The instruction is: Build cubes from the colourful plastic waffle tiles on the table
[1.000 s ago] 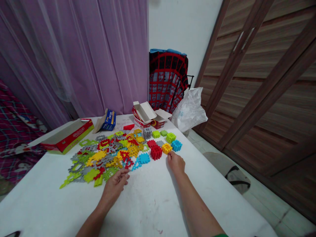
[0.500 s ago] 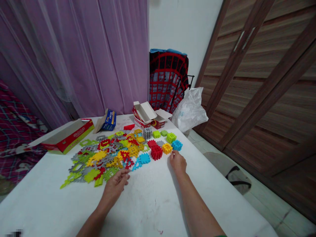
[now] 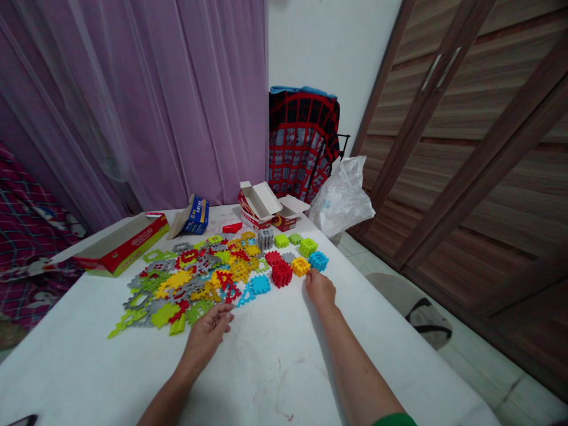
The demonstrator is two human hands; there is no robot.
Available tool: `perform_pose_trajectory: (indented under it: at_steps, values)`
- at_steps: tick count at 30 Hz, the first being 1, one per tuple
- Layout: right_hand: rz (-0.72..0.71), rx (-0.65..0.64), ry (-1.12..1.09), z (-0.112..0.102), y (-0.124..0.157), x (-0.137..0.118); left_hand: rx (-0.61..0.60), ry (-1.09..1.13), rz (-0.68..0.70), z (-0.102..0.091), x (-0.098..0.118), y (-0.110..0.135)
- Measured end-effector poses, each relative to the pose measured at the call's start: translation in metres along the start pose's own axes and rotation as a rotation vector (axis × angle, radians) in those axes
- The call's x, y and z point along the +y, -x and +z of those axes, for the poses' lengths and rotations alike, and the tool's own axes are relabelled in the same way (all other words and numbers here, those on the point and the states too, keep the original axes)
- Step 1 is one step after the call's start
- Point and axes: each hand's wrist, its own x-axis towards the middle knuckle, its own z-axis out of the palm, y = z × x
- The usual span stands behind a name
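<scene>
My left hand point(image 3: 209, 330) rests on the table with its fingers loosely bent and apart, nothing visible in it. Just beyond its fingertips lie a blue triangular piece point(image 3: 245, 296) and a blue square toothed piece point(image 3: 260, 284). My right hand point(image 3: 320, 289) is closed, its fingertips at the right edge of a yellow stack of toothed building pieces point(image 3: 300, 266) and just in front of a blue stack point(image 3: 318, 261). Whatever its fingers may pinch is hidden. To the left of the yellow stack stands a red stack point(image 3: 281, 274).
Mixed plastic pieces point(image 3: 177, 284) spread across the table's left half. Behind the stacks are a grey stack point(image 3: 265, 239) and a green one point(image 3: 307, 247). Opened boxes point(image 3: 257, 204) stand at the back, with a blue box point(image 3: 196, 216) and a long red box point(image 3: 128, 245) farther left.
My right hand has shifted very slightly, its fingertips a little higher beside the yellow stack. My left hand and the pieces look unmoved.
</scene>
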Motion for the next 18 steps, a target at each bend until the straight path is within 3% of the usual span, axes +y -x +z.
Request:
perform_pose_trajectory:
  at_steps: [18]
  values:
    - [0.050, 0.111, -0.238, 0.014, -0.003, 0.003, 0.003, 0.013, -0.014, 0.001, 0.002, 0.001]
